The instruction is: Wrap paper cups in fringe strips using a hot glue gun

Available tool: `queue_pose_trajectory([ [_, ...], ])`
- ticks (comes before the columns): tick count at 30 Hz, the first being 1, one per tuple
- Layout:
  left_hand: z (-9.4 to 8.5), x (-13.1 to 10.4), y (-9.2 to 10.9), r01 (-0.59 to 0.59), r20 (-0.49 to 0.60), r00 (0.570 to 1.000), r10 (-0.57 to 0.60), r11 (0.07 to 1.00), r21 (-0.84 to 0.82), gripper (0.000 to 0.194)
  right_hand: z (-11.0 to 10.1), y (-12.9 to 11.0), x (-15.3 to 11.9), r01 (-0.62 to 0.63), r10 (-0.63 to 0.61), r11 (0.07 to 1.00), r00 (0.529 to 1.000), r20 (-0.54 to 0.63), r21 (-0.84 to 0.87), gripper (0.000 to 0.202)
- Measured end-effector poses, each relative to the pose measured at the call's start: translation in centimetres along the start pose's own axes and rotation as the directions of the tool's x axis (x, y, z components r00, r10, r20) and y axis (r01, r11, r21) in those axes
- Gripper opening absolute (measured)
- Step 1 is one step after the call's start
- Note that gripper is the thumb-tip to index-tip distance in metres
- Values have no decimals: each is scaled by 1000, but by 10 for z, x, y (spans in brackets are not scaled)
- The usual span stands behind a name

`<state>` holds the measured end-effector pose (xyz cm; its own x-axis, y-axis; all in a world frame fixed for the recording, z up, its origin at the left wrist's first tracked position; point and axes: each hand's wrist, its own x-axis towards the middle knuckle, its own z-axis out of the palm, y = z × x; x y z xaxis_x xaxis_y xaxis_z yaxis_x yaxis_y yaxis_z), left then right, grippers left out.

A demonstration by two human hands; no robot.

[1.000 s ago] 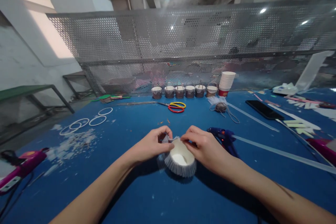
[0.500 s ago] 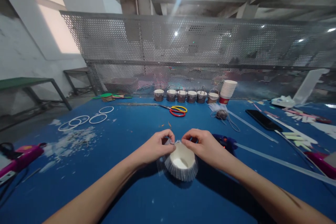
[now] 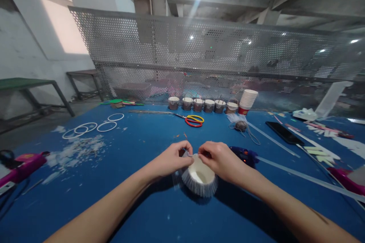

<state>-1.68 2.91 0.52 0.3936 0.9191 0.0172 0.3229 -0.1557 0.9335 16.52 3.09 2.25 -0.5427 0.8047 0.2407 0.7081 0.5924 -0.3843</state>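
Observation:
A white paper cup (image 3: 202,171) stands in front of me with its mouth tilted toward me. A pale, translucent fringed strip (image 3: 199,188) wraps around its outside, the strands hanging down. At the far left of the rim, my left hand (image 3: 175,157) pinches the end of the strip between thumb and fingers. My right hand (image 3: 219,159) is closed on the far right of the rim, its fingertips curled over the edge. What lies beneath those right fingertips is partly hidden. A dark blue glue gun (image 3: 245,156) with a small orange light lies just past my right hand.
Scissors (image 3: 194,120) with red and yellow handles lie beyond the cup. Several small decorated cups (image 3: 199,105) and a stack of paper cups (image 3: 248,100) line the back. White rings (image 3: 107,126) and scraps (image 3: 82,152) are left; a phone (image 3: 285,132) and long strips are right.
Both hands keep their pinch at the cup's far rim, with only small finger movements. The whole view has shifted slightly, and the cup appears a little farther right.

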Motion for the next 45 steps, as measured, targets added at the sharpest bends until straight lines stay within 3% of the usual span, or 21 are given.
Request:
queue_pose_trajectory([
  [7, -4, -1, 5, 38, 24, 999, -38, 999, 11, 11, 1, 4, -3, 60, -60, 998, 998, 15, -21, 15],
  [13, -4, -2, 8, 58, 29, 998, -59, 998, 14, 12, -5, 7, -10, 19, -38, 954, 998, 57, 298, 23],
  [17, -3, -2, 8, 45, 11, 999, -45, 999, 2, 10, -5, 6, -12, -8, -8, 925, 999, 42, 379, 19],
  [22, -1, -2, 9, 70, 13, 998, -69, 997, -37, 11, 4, 6, -13, 79, -54, 987, 984, -170, 141, 13],
  [26, -1, -2, 9, 65, 20, 998, -64, 997, -34, 14, 5, 3, -15, 108, -121, 989, 983, -137, -100, 12],
  [29, -1, -1, 8, 61, 20, 998, -60, 998, -34, 16, -1, -1, -18, 117, -128, 984, 989, -74, -135, 15],
  [33, -3, -2, 8, 45, 22, 999, -44, 998, -42, 16, -15, -4, -21, 87, -82, 991, 995, -50, 99, 18],
  [37, -7, -2, 10, 99, 84, 992, -91, 991, -88, 18, -23, -1, -20, 50, 22, 914, 985, -171, 403, 19],
  [41, -17, -2, 11, 115, 174, 980, -99, 990, -84, 26, -22, 0, -19, -27, 123, 896, 975, -188, 444, 25],
  [45, -30, -2, 10, 131, 263, 959, -107, 989, -75, 49, -18, -1, -19, -11, 89, 926, 978, -191, 378, 27],
])
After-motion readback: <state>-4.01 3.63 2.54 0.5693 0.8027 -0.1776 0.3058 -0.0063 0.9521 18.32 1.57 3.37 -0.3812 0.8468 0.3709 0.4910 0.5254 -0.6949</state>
